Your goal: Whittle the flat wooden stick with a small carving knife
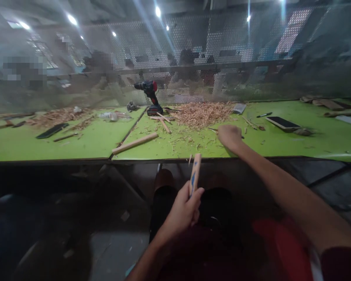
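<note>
My left hand (185, 207) is closed round the lower part of a wooden stick (195, 168), which points up and away from me over my lap, in front of the table edge. Blue marks run along the stick's face, and a thin curl of wood hangs by its upper end. My right hand (229, 137) is a fist over the green table, just above scattered shavings. From its left side juts the narrow tip of a knife (212, 129); the fingers hide most of it. The two hands are well apart.
A pile of wood shavings (204, 113) lies behind my right hand, beside a cordless drill (150, 97). A second wooden stick (135, 143) lies near the front edge of the table (316, 146). A phone (282, 123) and pen (264, 114) lie right. A mesh screen (175, 78) stands behind.
</note>
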{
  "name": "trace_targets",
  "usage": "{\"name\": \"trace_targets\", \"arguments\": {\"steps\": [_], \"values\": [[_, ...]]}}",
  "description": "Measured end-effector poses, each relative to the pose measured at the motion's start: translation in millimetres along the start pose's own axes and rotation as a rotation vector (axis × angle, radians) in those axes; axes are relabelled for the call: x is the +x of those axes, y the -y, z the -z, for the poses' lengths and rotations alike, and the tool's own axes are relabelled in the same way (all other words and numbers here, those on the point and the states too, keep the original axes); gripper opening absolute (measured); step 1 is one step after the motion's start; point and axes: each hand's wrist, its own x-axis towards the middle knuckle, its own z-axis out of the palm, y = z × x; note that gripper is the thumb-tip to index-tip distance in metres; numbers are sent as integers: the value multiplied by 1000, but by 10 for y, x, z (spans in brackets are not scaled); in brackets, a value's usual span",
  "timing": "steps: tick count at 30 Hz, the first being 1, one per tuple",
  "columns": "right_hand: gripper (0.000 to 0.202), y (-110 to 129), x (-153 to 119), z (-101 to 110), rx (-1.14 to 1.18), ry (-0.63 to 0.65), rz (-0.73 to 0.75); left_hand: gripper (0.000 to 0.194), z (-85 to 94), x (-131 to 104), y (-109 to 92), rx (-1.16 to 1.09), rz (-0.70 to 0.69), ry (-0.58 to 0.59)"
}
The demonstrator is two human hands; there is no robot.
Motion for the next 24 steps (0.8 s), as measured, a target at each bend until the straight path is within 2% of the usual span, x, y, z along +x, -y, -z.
{"name": "trace_targets", "arguments": {"steps": [2,3,5,7,9,11,16,19,22,24], "values": [[38,-5,-115,17,-15,2,-45,58,46,42,-58,-74,-17,23],[39,48,-228,14,-9,10,-20,57,75,67,-97,-119,-11,70],[38,228,-514,-10,10,36,31,57,127,104,-172,-218,-1,183],[36,438,-802,-36,11,130,93,53,157,112,-220,-296,-3,262],[32,606,-1017,-56,-7,227,173,48,162,96,-231,-335,-18,289],[31,699,-1128,-73,-30,266,227,47,148,74,-218,-337,-39,281],[35,736,-1092,-129,-75,149,240,59,106,86,-232,-285,-49,173],[35,778,-1004,-170,-79,125,265,63,108,135,-298,-280,-50,116],[35,798,-815,-198,-55,102,257,64,105,122,-322,-293,-56,92],[37,724,-585,-185,-31,80,181,63,82,47,-287,-289,-33,122]]}}
